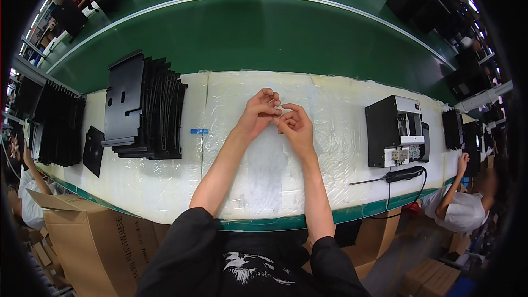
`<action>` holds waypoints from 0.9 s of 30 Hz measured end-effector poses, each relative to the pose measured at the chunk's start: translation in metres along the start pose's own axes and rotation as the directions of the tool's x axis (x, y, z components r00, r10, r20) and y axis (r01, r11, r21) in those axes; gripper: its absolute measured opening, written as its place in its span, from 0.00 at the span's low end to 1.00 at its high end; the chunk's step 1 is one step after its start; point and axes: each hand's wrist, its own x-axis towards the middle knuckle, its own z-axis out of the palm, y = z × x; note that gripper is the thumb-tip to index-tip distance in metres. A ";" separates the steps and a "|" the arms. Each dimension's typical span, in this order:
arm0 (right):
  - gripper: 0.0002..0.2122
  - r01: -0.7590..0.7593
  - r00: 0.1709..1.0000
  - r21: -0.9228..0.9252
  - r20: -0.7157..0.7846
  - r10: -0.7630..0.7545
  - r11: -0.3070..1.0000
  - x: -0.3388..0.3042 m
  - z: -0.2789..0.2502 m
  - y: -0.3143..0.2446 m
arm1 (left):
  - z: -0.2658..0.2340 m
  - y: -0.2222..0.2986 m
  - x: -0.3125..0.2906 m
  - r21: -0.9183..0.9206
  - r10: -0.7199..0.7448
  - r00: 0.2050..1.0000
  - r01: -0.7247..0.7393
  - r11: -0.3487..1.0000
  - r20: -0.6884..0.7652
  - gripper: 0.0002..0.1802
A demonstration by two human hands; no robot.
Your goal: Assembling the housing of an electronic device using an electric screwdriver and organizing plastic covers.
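Observation:
Above the middle of the white, film-covered table top (264, 187), my two hands meet with their fingertips close together. My left hand (256, 114) has its fingers curled, palm turned partly up. Beside it, my right hand (297, 130) is bent in a pinch, thumb and forefinger reaching toward the left fingers. Anything between the fingertips is too small to make out. To the right stands a black and silver screw feeder (393, 132) with small metal screws in its tray. An electric screwdriver (404, 174) with a long thin bit lies in front of it.
On the left stand a stack of black metal panels (146, 107), a single dark plate (93, 150) and more panels (61, 124). A green conveyor belt (264, 33) runs behind the table. Cardboard boxes (99, 242) sit below. A co-worker's arm (455, 179) shows at far right.

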 end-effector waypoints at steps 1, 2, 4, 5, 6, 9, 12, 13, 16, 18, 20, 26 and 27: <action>0.12 -0.001 1.000 -0.001 -0.002 0.001 1.000 0.000 0.000 0.002 | -0.001 -0.001 0.000 0.006 -0.005 1.000 0.005 1.000 -0.006 0.21; 0.12 0.001 1.000 -0.046 0.006 0.000 0.999 0.000 0.000 0.005 | -0.001 -0.001 0.001 0.012 -0.010 1.000 0.010 1.000 -0.012 0.21; 0.13 0.001 1.000 -0.091 0.014 0.000 0.996 0.000 0.001 0.007 | -0.001 0.000 0.001 0.005 -0.018 1.000 0.019 1.000 -0.022 0.23; 0.13 -0.003 1.000 -0.121 0.017 0.005 0.993 -0.001 0.001 0.007 | -0.001 0.000 0.001 -0.002 -0.026 0.999 0.026 1.000 -0.030 0.24; 0.13 -0.005 1.000 -0.152 0.019 0.008 0.988 -0.001 0.001 0.006 | -0.001 0.000 0.001 -0.002 -0.026 0.999 0.026 1.000 -0.028 0.24; 0.12 -0.039 0.999 -0.102 0.003 0.039 0.994 0.000 0.000 0.007 | -0.002 0.000 0.001 0.003 -0.018 0.999 0.018 1.000 -0.036 0.24; 0.11 -0.050 0.999 -0.077 -0.010 0.050 0.996 0.001 0.000 0.004 | -0.003 -0.001 0.002 0.015 0.003 1.000 -0.003 1.000 -0.027 0.23; 0.11 -0.050 0.999 -0.076 -0.011 0.050 0.996 0.001 0.000 0.004 | -0.003 -0.001 0.002 0.027 0.015 0.999 -0.014 1.000 -0.034 0.23; 0.10 -0.049 0.999 -0.067 -0.010 0.048 0.997 0.001 0.000 0.005 | -0.004 -0.001 0.002 0.051 0.034 0.999 -0.032 0.998 -0.042 0.23; 0.10 -0.060 0.998 -0.076 0.007 0.061 0.995 0.001 0.000 0.006 | -0.004 -0.002 0.003 0.062 0.038 0.998 -0.035 0.997 -0.044 0.23; 0.10 -0.060 0.998 -0.077 0.000 0.061 0.995 0.001 -0.003 0.008 | -0.005 -0.004 0.004 0.069 0.047 0.998 -0.044 0.997 -0.038 0.23; 0.09 -0.066 0.998 -0.053 0.004 0.066 0.996 0.000 -0.003 0.007 | -0.005 -0.005 0.001 0.078 0.049 0.996 -0.043 0.996 -0.071 0.20; 0.09 -0.067 0.998 -0.042 0.002 0.068 0.997 0.001 -0.003 0.007 | -0.006 -0.004 0.001 0.079 0.049 0.996 -0.043 0.996 -0.071 0.20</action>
